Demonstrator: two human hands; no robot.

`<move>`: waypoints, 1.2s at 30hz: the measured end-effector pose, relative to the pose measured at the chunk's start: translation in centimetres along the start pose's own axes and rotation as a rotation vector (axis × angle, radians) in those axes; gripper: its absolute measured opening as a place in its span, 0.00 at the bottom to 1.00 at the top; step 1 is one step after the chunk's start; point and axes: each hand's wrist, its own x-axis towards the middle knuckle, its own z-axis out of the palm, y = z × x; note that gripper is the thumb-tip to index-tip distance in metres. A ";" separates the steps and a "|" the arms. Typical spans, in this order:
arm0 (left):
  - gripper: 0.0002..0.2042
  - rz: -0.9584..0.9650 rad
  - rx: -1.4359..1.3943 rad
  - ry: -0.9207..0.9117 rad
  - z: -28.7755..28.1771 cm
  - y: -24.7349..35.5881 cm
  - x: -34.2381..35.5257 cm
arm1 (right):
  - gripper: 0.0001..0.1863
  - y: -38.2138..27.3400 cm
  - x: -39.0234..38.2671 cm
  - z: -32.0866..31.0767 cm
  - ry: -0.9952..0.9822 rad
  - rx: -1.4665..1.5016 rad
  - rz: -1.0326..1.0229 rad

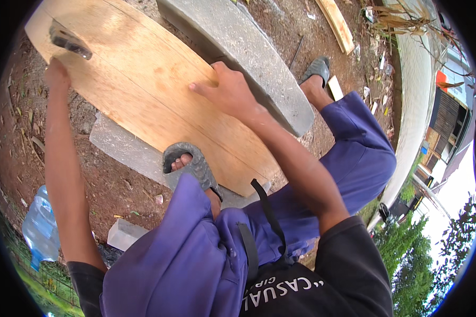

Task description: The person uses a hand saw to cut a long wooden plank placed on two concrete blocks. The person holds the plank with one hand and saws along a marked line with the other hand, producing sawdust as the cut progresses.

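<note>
A long plywood board (127, 74) lies at a slant over grey concrete blocks. My left hand (58, 75) holds its near left edge, close to its upper end, fingertips partly hidden. My right hand (225, 90) grips the far edge near the middle, thumb lying on the wood. Near the upper left end, a dark glossy object (70, 43) sits on the board, too blurred to name. My foot in a grey slide sandal (193, 169) presses on the board's lower part.
A concrete block (269, 79) lies along the board's far side, near my other sandalled foot (313, 79). Wood strips (336, 21) and litter lie on the dirt ground (31, 121). A blue plastic water jug (41, 227) and a pale block (122, 236) are at lower left; buildings and trees stand at right.
</note>
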 end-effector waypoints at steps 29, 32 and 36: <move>0.35 -0.664 -1.256 -0.065 -9.8 12.0 -14.5 | 0.40 7.2 -7.7 -3.6 -0.161 -0.082 0.270; 0.35 -0.668 -1.217 -0.005 -10.0 12.3 -14.8 | 0.40 7.0 -8.3 -3.0 -0.110 -0.113 0.287; 0.34 -0.700 -1.244 -0.018 -11.2 13.0 -15.3 | 0.40 7.6 -7.9 -2.6 -0.065 -0.169 0.216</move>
